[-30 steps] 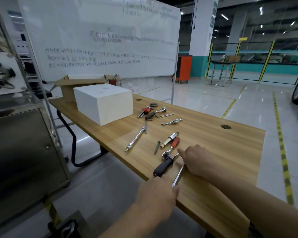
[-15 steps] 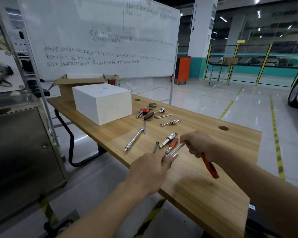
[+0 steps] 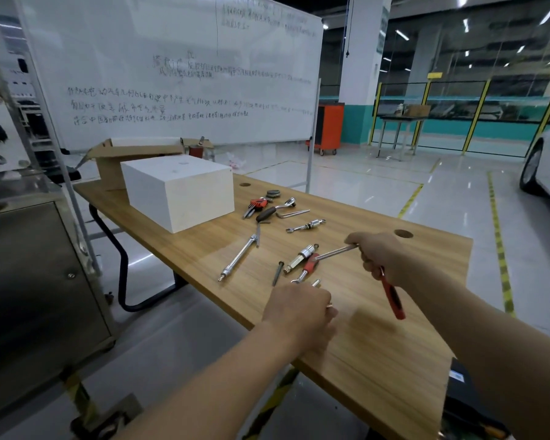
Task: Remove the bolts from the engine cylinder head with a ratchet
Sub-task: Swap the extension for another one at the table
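Observation:
My right hand (image 3: 383, 260) grips a ratchet near its head above the wooden table (image 3: 378, 360). The ratchet's red handle (image 3: 392, 296) hangs down to the right, and a thin silver extension bar (image 3: 334, 251) sticks out to the left with its tip free. Lower and nearer, my left hand (image 3: 299, 315) is curled, and a small silver piece (image 3: 315, 283) shows at its fingertips. A second red-handled ratchet (image 3: 308, 265), a silver socket adapter (image 3: 300, 257) and a dark bolt (image 3: 277, 273) lie on the table between my hands. No cylinder head is in view.
Farther back lie a long silver bar (image 3: 238, 262), a black-handled ratchet (image 3: 267, 213), a hex key set (image 3: 256, 204) and a small joint piece (image 3: 308, 225). A white box (image 3: 178, 192) and a cardboard box (image 3: 108, 166) stand at the far left. A metal cabinet (image 3: 29, 281) stands left of the table.
My right hand lifted the red-handled ratchet with its bar off the table. My left hand held the bar's tip half a second ago and has since drawn back toward me.

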A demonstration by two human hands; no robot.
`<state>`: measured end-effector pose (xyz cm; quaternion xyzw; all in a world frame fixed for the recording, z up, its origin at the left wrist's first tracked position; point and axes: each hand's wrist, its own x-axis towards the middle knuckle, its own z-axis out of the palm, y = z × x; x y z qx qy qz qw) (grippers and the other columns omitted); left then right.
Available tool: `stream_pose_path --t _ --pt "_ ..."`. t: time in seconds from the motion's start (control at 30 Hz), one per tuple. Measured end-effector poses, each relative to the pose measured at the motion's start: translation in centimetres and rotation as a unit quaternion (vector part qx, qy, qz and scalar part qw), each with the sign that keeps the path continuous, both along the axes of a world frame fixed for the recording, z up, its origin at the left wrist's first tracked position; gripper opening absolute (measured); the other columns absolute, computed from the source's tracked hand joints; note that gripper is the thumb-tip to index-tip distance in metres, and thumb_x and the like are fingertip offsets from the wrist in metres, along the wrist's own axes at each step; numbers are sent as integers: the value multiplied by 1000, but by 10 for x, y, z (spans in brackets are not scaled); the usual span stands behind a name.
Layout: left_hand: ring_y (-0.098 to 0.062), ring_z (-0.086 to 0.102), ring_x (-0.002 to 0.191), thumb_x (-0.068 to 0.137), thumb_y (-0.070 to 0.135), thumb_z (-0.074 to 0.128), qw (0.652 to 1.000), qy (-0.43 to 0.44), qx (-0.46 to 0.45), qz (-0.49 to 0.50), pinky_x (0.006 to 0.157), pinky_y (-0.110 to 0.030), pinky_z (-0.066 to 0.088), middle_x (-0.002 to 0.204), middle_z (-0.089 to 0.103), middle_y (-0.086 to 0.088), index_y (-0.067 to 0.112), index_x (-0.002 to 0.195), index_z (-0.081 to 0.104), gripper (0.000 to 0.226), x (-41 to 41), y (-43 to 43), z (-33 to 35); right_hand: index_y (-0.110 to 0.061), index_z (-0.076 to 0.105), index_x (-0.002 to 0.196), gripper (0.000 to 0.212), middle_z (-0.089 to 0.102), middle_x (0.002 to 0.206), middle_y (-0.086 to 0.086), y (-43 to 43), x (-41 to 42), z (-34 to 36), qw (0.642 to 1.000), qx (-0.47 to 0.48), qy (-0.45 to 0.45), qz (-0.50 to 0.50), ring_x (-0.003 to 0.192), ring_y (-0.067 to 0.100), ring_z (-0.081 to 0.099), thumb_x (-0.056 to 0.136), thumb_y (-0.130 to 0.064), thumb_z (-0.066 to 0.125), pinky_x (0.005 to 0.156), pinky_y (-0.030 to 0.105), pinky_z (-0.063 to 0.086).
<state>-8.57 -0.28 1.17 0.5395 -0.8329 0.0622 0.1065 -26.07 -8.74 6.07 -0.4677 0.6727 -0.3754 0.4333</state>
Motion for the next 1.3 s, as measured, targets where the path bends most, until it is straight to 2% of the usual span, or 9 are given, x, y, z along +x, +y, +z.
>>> stream_pose_path --t 0.3,0.4,0.47,0.57,0.77,0.87,1.0,1.13,1.3 --pt "-26 65 100 99 55 48 999 35 1 41 70 -36 39 104 68 -3 21 112 58 38 -14 -25 -14 -19 46 74 28 34 48 -4 3 -17 -15 998 59 -27 -16 37 11 26 88 -31 67 37 21 21" --pt "-19 61 106 89 60 61 976 194 49 88 74 -33 42 114 64 4 26 130 54 53 -5 -25 -8 -18 49 73 27 35 46 -4 3 -14 -15 998 50 -29 -18 36 11 26 87 -31 68 37 21 22" --pt "-13 58 97 86 59 65 940 309 81 118 72 -29 41 103 60 8 29 119 60 46 6 -23 -1 -17 52 74 25 35 49 -3 4 -10 -15 999 36 -17 -21 37 12 26 85 -30 69 38 20 22" --pt "-10 58 88 86 56 68 908 383 110 132 67 -26 42 89 58 11 32 95 61 27 26 -17 5 -15 55 76 22 36 54 0 8 0 -13 1000 6 -1 -20 40 13 26 84 -29 71 40 21 22" --pt "-6 60 83 90 49 69 893 403 169 108 61 -22 42 95 63 7 30 94 64 21 56 -1 22 -12 57 71 23 38 57 4 25 35 8 996 -82 -5 41 47 16 30 83 -27 71 44 28 25" --pt "-6 59 77 94 43 65 900 399 152 85 64 -25 46 81 63 9 21 86 68 24 69 9 36 -13 54 67 25 37 52 -1 38 61 29 982 -164 34 90 43 14 30 82 -26 70 45 27 26" --pt "1 45 46 100 42 57 891 431 124 66 44 -12 34 60 49 10 19 75 61 35 89 23 60 -15 49 53 36 34 40 -11 59 96 57 955 -247 83 142 35 6 29 83 -20 69 33 17 23" --pt "0 41 44 92 46 68 887 446 107 49 43 -12 34 49 46 16 23 68 53 36 113 41 76 -9 52 57 34 38 41 -11 80 119 80 937 -287 93 176 37 5 31 84 -20 68 35 16 25" --pt "0 47 49 77 27 80 868 475 131 58 49 -18 41 63 52 11 30 99 56 32 140 65 87 6 51 66 38 36 49 -2 100 141 97 918 -334 83 195 44 10 30 82 -24 67 40 24 25"
